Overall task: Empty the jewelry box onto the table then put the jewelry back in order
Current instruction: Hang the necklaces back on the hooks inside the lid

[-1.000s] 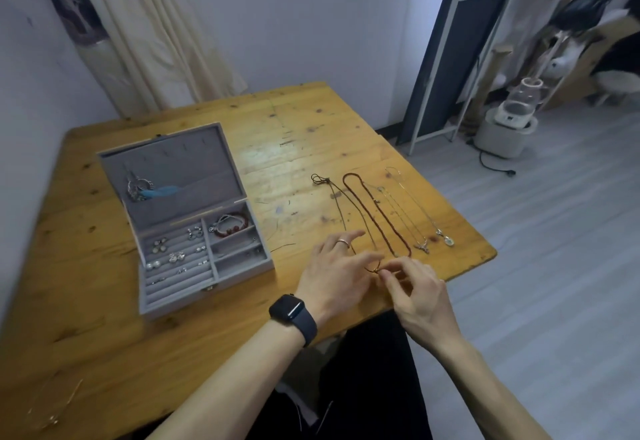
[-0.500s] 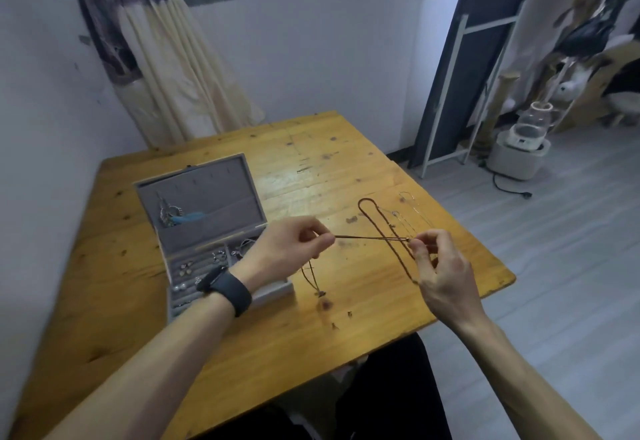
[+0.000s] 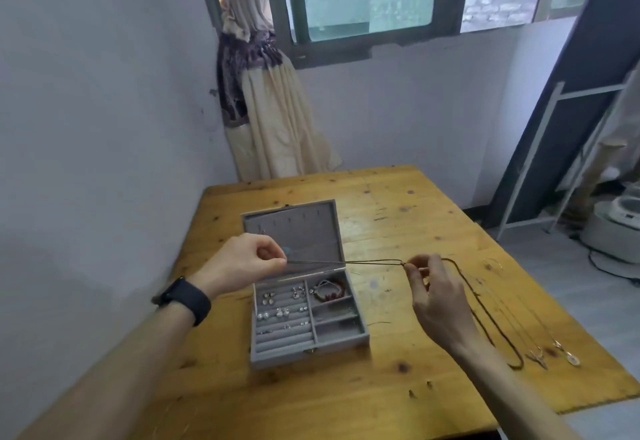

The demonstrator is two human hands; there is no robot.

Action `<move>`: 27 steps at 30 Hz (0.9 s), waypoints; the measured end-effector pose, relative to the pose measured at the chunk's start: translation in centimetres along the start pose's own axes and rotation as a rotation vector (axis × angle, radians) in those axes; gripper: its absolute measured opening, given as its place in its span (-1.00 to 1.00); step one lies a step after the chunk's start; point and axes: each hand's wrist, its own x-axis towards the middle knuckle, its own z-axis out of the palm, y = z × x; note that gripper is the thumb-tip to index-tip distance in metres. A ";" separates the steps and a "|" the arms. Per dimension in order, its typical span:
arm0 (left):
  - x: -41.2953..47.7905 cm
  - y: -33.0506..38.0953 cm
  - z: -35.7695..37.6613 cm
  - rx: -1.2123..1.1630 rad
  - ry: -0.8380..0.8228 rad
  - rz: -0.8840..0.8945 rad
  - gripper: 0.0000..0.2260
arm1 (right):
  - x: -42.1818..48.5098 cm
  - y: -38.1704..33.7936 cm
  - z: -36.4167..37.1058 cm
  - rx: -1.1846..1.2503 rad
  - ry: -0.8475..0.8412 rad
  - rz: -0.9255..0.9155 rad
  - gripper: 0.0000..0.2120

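Observation:
An open grey jewelry box (image 3: 343,339) sits on the wooden table (image 3: 398,204), its lid upright behind. Earrings (image 3: 280,311) fill its left rows and a red bead bracelet (image 3: 329,292) lies in its top right compartment. My left hand (image 3: 246,263) and my right hand (image 3: 433,294) each pinch one end of a thin cord necklace (image 3: 367,262), stretched taut in the air above the box. A dark bead necklace (image 3: 491,325) and thin chains with pendants (image 3: 554,353) lie on the table to the right.
A wall runs close along the table's left side. A tied curtain (image 3: 270,121) hangs behind the far edge, below a window. A white metal rack (image 3: 540,162) and a white appliance (image 3: 616,228) stand on the floor to the right.
Both hands lifted the thin cord necklace off the table and pulled it taut. They carried it left, over the box. The camera tilted up, showing the window.

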 end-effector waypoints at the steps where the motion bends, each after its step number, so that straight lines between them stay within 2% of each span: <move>1: -0.1 -0.7 -0.3 0.047 0.036 -0.006 -0.93 | 0.4 -0.4 0.8 -0.017 -0.023 -0.021 -0.97; 3: -0.3 -2.0 -1.2 0.118 0.102 -0.027 -0.96 | 1.1 -0.9 2.5 -0.064 -0.068 -0.074 -0.98; 6: 0.0 -3.8 -2.9 0.260 0.229 -0.060 -0.93 | 2.1 -1.0 5.1 -0.224 -0.150 -0.185 -0.86; 9: 0.5 -4.2 -4.7 0.231 0.400 -0.043 -0.87 | 3.0 -1.1 7.8 -0.402 -0.274 -0.305 -0.78; 13: 1.6 -2.5 -6.7 0.148 0.639 0.055 -0.89 | 5.7 -3.2 10.7 -0.332 -0.269 -0.274 -0.82; 17: 3.0 -1.0 -8.2 0.113 0.776 0.137 -0.92 | 8.9 -5.7 13.4 -0.199 -0.214 -0.183 -0.85; 19: 3.7 -0.5 -8.8 0.103 0.808 0.165 -0.92 | 9.8 -6.7 14.5 -0.102 -0.228 -0.140 -0.88; 21: 4.2 -0.3 -9.1 0.089 0.813 0.187 -0.92 | 10.3 -7.3 15.4 -0.108 -0.232 -0.136 -0.89; 27: 5.6 -1.0 -7.3 0.103 0.673 0.191 -0.92 | 10.4 -7.4 16.7 -0.392 -0.396 -0.143 -0.80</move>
